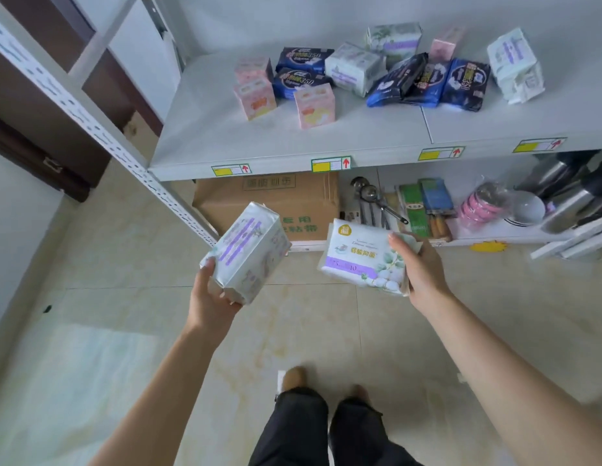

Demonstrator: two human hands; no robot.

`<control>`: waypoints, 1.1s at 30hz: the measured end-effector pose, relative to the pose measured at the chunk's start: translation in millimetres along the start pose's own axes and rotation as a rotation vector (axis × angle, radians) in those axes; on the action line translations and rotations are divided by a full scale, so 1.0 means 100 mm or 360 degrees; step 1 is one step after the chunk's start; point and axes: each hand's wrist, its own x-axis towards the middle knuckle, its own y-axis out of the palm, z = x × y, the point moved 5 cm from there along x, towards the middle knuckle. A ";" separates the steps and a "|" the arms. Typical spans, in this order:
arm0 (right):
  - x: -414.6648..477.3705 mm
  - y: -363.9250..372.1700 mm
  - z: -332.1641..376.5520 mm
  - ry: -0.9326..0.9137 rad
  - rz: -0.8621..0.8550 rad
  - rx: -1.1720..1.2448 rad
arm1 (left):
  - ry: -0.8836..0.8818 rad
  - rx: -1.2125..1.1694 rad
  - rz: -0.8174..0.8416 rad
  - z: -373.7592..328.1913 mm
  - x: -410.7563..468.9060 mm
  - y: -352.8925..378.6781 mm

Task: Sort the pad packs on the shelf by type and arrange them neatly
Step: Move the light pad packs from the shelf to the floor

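White-and-lilac wrapping shows in both your hands, held out in front of the grey shelf [292, 136]. Your left hand [212, 294] grips one white pack [245, 253] by its lower end, tilted. Your right hand [424, 270] clasps a second white pack [363, 260], printed face up, thumb curled over its edge. On the shelf, pink packs [255, 95] stand at the left, dark blue packs [301, 70] just behind them, more white and blue ones jumbled to the right. A cardboard box [269, 200] sits underneath.
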 end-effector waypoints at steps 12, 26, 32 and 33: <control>-0.29 0.85 -1.20 0.0185 -0.0106 -0.0075 | -0.0297 -0.0025 -0.0156 0.15 0.35 -1.27; 0.34 1.21 -3.40 0.0412 -0.0047 -0.0331 | -0.0299 0.0177 -0.0326 1.12 1.62 -2.95; 0.99 1.12 -4.41 0.0354 0.0036 -0.0349 | -0.0126 0.0135 -0.0307 2.23 2.37 -3.29; 1.13 1.10 -4.58 0.0346 0.0041 -0.0341 | -0.0112 0.0133 -0.0282 2.40 2.51 -3.34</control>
